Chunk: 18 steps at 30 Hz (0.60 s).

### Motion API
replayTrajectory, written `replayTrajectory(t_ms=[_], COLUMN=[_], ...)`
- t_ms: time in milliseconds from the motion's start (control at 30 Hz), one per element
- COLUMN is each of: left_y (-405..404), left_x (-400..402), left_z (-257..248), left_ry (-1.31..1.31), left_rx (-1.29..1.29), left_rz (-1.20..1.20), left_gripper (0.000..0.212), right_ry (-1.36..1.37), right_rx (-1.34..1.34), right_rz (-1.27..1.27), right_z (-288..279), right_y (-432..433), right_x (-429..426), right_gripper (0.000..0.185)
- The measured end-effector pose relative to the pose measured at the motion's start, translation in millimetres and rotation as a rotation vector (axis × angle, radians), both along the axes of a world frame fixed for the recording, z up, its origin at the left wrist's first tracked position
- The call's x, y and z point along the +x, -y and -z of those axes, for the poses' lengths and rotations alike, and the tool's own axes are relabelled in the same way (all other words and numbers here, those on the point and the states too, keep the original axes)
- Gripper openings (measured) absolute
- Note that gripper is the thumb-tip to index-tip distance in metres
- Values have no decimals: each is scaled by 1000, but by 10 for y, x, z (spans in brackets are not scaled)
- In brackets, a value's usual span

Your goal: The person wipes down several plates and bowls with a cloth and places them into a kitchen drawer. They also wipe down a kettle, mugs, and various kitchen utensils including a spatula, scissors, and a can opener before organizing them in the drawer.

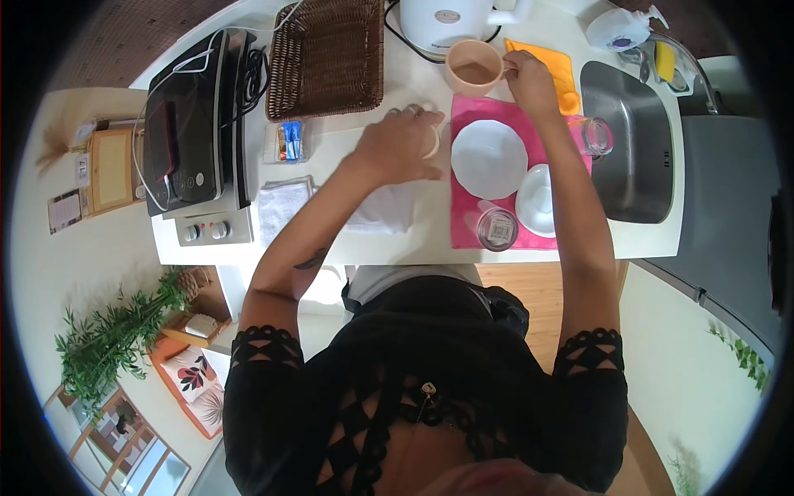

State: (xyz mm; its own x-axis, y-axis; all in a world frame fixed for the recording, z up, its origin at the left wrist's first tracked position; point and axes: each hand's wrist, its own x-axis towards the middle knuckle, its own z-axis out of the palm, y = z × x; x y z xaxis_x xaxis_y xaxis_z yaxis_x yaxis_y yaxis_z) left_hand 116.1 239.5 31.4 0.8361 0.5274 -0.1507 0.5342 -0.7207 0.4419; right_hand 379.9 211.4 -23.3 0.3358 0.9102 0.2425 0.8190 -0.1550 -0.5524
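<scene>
My right hand [530, 80] grips the handle of a peach-coloured mug [474, 67], which stands beside the white kettle. My left hand [403, 146] is over a pale round item [431, 142], mostly hidden beneath it, with its fingers curved round the side; whether it grips it cannot be told. Between my arms a pink cloth [462, 229] lies on the counter. On it are a white bowl [489, 159], a smaller white dish [536, 201] partly behind my right forearm, and an upturned glass [498, 229] with a label. Another glass [597, 137] lies at the cloth's right edge by the sink.
A steel sink [633, 149] is at the right, with a soap bottle [620, 28] behind. An orange cloth [552, 68] lies near it. A white kettle [443, 25], brown wicker basket [329, 59], black cooktop [186, 124], folded cloth [282, 204] and sachets [290, 141] occupy the counter.
</scene>
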Motion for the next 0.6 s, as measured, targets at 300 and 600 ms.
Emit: replayTrajectory(t_ms=[300,600], left_y=[-232,-280], left_x=[-366,-265], left_z=[238,191], left_ry=[445,981], left_rx=[-395,-1673], left_rz=[-289,-530], left_gripper=[64,54], right_ry=[-65,-108], right_rx=[137,-2], right_rz=[-27,-579], right_z=[-398,-1173], right_y=[211,236], right_x=[-207,-1132], right_gripper=[45,82])
